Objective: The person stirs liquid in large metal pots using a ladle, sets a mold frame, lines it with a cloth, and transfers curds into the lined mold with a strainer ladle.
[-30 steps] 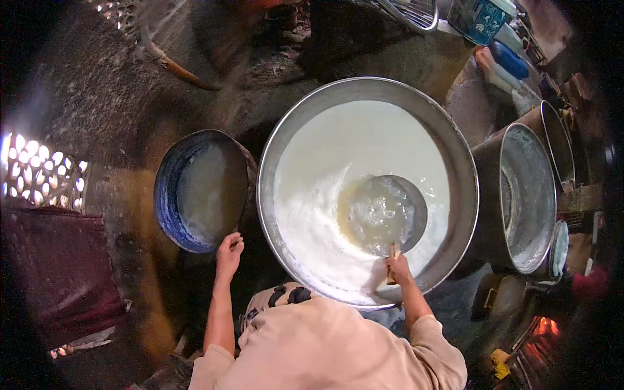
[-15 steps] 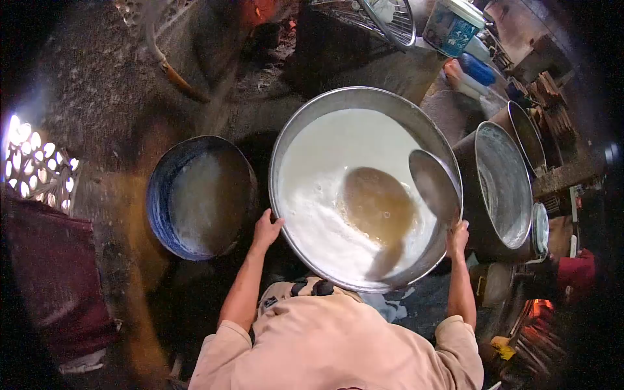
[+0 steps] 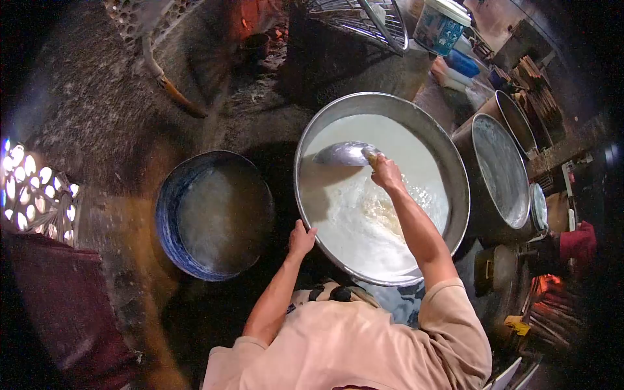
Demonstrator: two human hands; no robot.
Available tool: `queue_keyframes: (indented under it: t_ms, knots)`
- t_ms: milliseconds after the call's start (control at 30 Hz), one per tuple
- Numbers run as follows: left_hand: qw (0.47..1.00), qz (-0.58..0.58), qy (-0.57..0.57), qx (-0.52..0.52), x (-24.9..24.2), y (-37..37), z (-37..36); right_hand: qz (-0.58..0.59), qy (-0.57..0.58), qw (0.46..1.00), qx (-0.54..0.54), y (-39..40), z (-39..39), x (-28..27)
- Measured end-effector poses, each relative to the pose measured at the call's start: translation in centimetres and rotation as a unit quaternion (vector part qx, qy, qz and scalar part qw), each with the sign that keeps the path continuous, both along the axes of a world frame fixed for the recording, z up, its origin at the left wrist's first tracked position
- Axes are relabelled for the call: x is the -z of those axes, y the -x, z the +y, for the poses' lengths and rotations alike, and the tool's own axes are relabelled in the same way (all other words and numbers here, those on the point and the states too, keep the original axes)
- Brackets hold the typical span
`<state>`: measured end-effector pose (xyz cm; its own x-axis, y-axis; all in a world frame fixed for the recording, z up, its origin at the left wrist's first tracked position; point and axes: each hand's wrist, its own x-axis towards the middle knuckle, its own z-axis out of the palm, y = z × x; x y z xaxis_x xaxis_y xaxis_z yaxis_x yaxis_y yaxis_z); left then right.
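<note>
metal ladle [image 3: 344, 154] extends leftward from the right grip [image 3: 387, 174].

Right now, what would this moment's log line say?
right hand: holds ladle above white liquid | left hand: at metal basin rim | blue tub: untouched

2 bare arms [image 3: 426, 234] extend forward — right hand [image 3: 387, 173] curled, farther out; left hand [image 3: 301, 239] lower.

Ahead of right fingers [image 3: 379, 167]: metal rack [image 3: 385, 32]; teal bucket [image 3: 437, 30], white-lidded, farther right. Right of same fingers, well apart: metal vessels [image 3: 500, 170], two. Left of left fingers [image 3: 300, 227], well apart: dark red cloth [image 3: 58, 305]; perforated panel [image 3: 38, 190].
</note>
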<state>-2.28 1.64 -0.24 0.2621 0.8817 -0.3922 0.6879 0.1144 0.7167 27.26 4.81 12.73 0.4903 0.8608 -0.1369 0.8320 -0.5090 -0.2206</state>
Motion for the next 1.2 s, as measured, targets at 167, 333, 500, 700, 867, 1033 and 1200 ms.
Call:
queue_keyframes:
  t_ms: [167, 333, 500, 700, 867, 1033, 1200]
  knots:
    - [1.000, 0.004, 0.017, 0.016, -0.3, 0.3, 0.4, 0.004, 0.060, 0.998, -0.015, 0.4, -0.3, 4.0]
    - [1.000, 0.000, 0.019, 0.012, -0.8, 0.4, 0.3, 0.016, 0.079, 0.997, -0.022, -0.1, -4.6, 6.6]
    - [1.000, -0.003, 0.003, 0.022, -0.9, 0.4, 0.4, -0.014, 0.166, 0.986, -0.029, -2.0, -10.8, 9.5]
    - [1.000, -0.010, -0.019, 0.002, -0.5, 0.2, 0.2, -0.024, 0.203, 0.978, -0.035, -5.4, -19.6, 12.8]
    - [0.998, 0.005, -0.046, -0.037, 0.9, -0.1, -0.4, 0.007, 0.208, 0.978, -0.029, -6.7, -26.4, 7.1]
    - [0.995, -0.046, -0.027, -0.086, 2.6, 0.0, -0.6, 0.070, 0.142, 0.982, 0.103, -11.2, -32.4, 3.8]
    - [0.988, -0.033, -0.016, -0.148, 0.2, -1.6, -2.0, 0.046, 0.026, 0.996, 0.066, -15.8, -35.6, -2.2]
